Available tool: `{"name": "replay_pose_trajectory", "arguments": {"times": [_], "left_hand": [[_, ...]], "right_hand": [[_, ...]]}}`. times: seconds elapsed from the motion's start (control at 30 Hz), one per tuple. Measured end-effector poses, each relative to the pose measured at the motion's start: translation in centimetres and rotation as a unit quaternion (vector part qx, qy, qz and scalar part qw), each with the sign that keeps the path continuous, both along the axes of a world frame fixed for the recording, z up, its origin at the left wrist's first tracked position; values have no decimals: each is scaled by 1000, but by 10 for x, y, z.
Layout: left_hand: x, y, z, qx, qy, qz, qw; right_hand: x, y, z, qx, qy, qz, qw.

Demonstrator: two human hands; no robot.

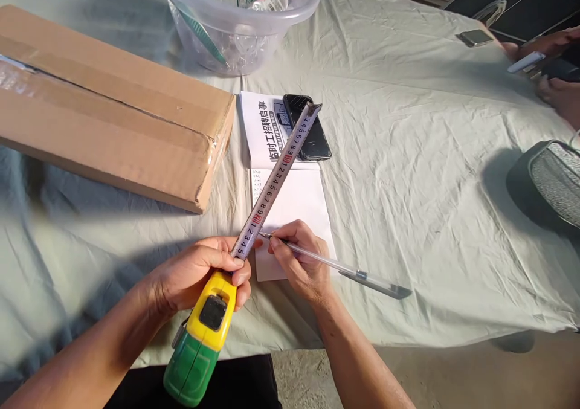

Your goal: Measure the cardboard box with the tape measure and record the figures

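My left hand (203, 270) is closed around the yellow and green tape measure (202, 336), with the thumb on its pulled-out blade. The blade slants up and away, its hooked end above a black phone (312, 137). Between the fingers of my right hand (301, 261) is a clear pen (348, 270), its tip at the blade's edge near the red 20 mark. Under the blade and my right hand lies an open notebook (294, 200), with large printed characters on its upper page and small writing on the lower page's left edge. The phone rests partly on the upper page.
A taped cardboard box (113, 119) lies at the left. Behind the notebook stands a clear plastic basin (235, 34) holding packages. A dark mesh container (548, 185) is at the right, and another person's hands (555, 83) and a second phone (475, 38) are at the upper right.
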State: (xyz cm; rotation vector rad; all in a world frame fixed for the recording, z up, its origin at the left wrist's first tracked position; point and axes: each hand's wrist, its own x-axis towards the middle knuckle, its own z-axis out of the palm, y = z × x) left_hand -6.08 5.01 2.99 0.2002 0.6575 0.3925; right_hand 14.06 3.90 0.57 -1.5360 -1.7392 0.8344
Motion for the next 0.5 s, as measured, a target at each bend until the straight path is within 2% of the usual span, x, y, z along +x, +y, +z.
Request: {"name": "replay_pose_trajectory", "arguments": {"times": [0.5], "left_hand": [[0, 0, -1, 4, -6, 0, 1000]], "right_hand": [[0, 1, 0, 1, 2, -3, 1000]]}}
